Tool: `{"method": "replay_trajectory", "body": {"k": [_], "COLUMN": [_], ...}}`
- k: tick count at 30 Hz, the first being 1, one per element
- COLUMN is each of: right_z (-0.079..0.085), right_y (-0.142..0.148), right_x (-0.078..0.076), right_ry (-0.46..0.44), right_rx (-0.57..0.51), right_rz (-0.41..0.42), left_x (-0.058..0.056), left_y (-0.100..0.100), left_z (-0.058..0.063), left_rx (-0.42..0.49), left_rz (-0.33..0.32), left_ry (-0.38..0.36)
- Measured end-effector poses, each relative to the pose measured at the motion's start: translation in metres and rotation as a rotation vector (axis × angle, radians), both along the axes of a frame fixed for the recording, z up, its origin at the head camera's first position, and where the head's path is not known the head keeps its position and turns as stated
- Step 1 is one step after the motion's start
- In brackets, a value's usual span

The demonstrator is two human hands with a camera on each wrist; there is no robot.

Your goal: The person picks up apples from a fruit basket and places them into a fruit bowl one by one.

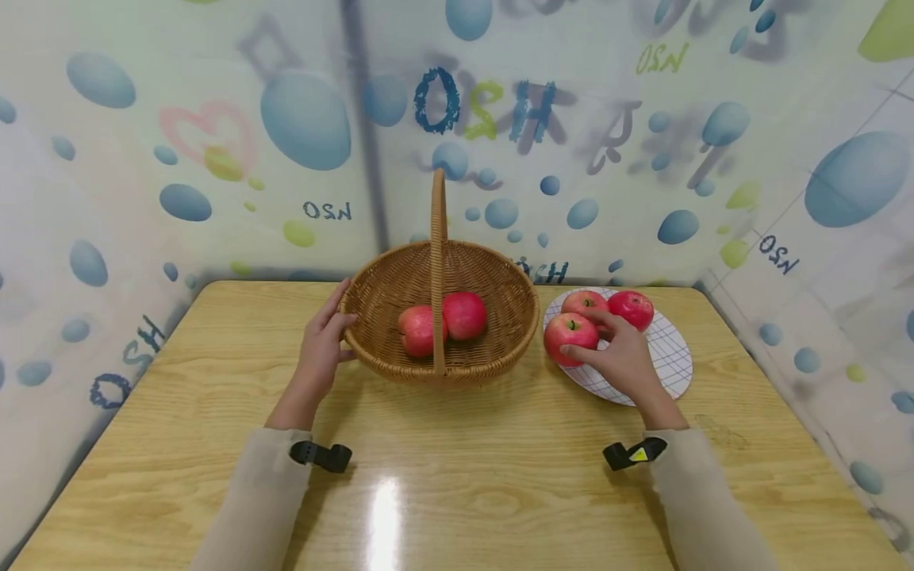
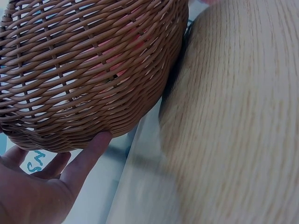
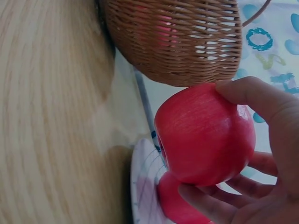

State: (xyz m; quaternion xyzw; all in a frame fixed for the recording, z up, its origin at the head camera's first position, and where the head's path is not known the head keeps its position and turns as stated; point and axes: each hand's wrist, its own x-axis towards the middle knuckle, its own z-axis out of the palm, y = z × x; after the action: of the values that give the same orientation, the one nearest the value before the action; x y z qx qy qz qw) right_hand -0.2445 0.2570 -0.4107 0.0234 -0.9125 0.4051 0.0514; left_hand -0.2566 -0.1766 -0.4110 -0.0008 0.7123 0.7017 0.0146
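Observation:
A brown wicker basket (image 1: pixel 493 361) with a tall handle stands on the table with two red apples (image 1: pixel 466 316) inside. At its left side my left hand (image 1: pixel 319 349) holds the basket, thumb at the rim and fingers against the outer wall; the left wrist view shows fingertips (image 2: pixel 96 147) on the lower weave. My right hand (image 1: pixel 627 361) grips a red apple (image 3: pixel 201 140) between thumb and fingers, at the left edge of a white plate (image 1: pixel 674 357) with a line pattern. Two more apples, one at the back left (image 1: pixel 581 301) and one at the back right (image 1: pixel 631 309), sit on that plate.
The wooden table (image 1: pixel 485 492) ends at a patterned wall covering (image 1: pixel 400 182) close behind the basket and plate. A second wall surface (image 1: pixel 842 301) rises along the right side. The basket's handle (image 1: pixel 439 262) arches high over its middle.

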Motion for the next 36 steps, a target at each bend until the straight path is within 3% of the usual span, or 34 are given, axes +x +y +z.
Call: {"method": "replay_trajectory", "body": {"k": [18, 36], "right_z": [-0.014, -0.011], "right_y": [0.004, 0.010], "right_x": [-0.006, -0.005], "right_ry": [-0.048, -0.112], "right_rx": [-0.058, -0.035], "right_rz": [-0.006, 0.014], "left_x": [0.000, 0.001], "left_y": [0.000, 0.000], "left_z": [0.002, 0.002], "left_rx": [-0.031, -0.037], "left_rz": [0.002, -0.005], "left_ry": [-0.012, -0.012]}}
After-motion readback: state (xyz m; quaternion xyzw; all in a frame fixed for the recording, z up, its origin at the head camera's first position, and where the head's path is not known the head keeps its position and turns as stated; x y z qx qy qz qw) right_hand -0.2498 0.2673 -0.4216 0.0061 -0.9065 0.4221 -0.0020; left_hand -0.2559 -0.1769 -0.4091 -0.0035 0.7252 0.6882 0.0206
